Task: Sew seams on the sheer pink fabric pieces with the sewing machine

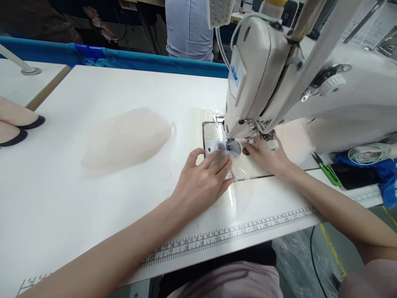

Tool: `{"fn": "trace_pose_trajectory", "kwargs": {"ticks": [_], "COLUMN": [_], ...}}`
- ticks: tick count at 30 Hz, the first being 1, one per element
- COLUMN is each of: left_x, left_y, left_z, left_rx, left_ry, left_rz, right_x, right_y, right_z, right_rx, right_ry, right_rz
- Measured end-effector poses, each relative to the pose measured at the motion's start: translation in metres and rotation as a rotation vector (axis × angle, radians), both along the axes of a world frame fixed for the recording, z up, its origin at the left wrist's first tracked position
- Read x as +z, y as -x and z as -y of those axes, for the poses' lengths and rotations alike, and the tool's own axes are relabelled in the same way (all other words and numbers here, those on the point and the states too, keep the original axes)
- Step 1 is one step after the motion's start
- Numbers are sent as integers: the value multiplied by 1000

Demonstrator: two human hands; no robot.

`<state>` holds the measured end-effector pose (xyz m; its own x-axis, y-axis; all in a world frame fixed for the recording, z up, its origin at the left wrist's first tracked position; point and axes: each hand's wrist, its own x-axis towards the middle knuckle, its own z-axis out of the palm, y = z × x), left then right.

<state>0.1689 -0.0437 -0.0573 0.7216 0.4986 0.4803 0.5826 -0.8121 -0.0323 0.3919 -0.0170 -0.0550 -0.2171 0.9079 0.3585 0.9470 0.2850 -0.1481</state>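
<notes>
My left hand [204,176] lies with spread fingers beside the presser foot of a white sewing machine [257,70]. Its fingertips touch the metal needle plate [212,145] and the edge of a clear round disc [235,149] at the foot. On the other side, my right hand [269,156] reaches in under the machine head with fingers stretched out, some of them hidden by machine parts. A small dark brown spot [245,151] shows at its fingertips; I cannot tell what it is. Any material under the foot is too hard to make out.
Left of the machine, a sheer beige fabric piece [130,138] lies on the white table [93,215]. Beige moulded pieces with black edges [18,130] sit at the far left. Green-handled snips [330,171] and a blue cloth [386,176] lie right. A person in stripes [189,29] is beyond.
</notes>
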Motion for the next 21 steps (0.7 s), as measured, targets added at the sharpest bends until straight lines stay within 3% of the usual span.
{"fn": "trace_pose_trajectory", "kwargs": {"ticks": [4, 8, 13, 21], "left_x": [1, 3, 8, 8], "left_y": [0, -1, -2, -5], "left_z": [-5, -5, -1, 0], "left_rx": [-17, -19, 22, 44], "left_ry": [7, 14, 9, 43], "left_rz": [0, -10, -57, -68], "right_x": [10, 7, 0, 1], "right_y": [4, 11, 11, 7], "right_z": [26, 37, 36, 35], "right_rx": [130, 264, 248, 236], "right_ry": [-67, -157, -130, -83], "right_rz": [11, 126, 267, 291]}}
